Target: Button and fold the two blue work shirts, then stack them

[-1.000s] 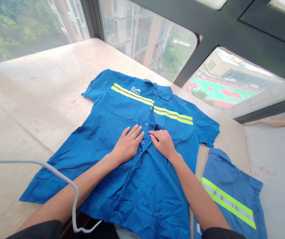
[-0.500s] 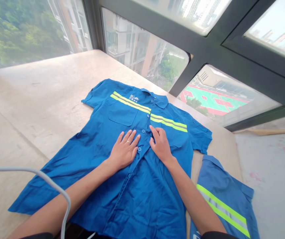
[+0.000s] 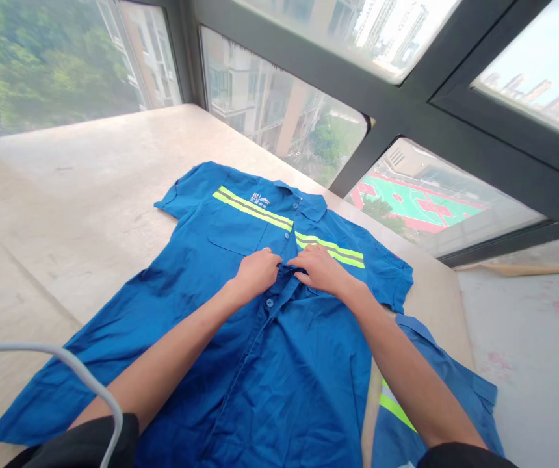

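Shirt [image 3: 201,312]: matt, creased cloth, with smooth, reflective-looking stripes [image 3: 253,209] and a plastic-looking button [image 3: 270,303]. Second garment [image 3: 469,396]: matt cloth. Window ledge [image 3: 89,195]: smooth, stone-like, faintly glossy. Cable [image 3: 72,363]: smooth, plastic-looking. Panes [image 3: 260,97]: glass.

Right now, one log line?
blue shirt: spread front-up; left hand: pinching its front; right hand: pinching alongside; second garment: at right

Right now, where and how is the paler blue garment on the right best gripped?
Probably pinch the paler blue garment by its outer corner, coming from the right: that corner juts out uncovered, while the right forearm hides part of the garment's stripes.
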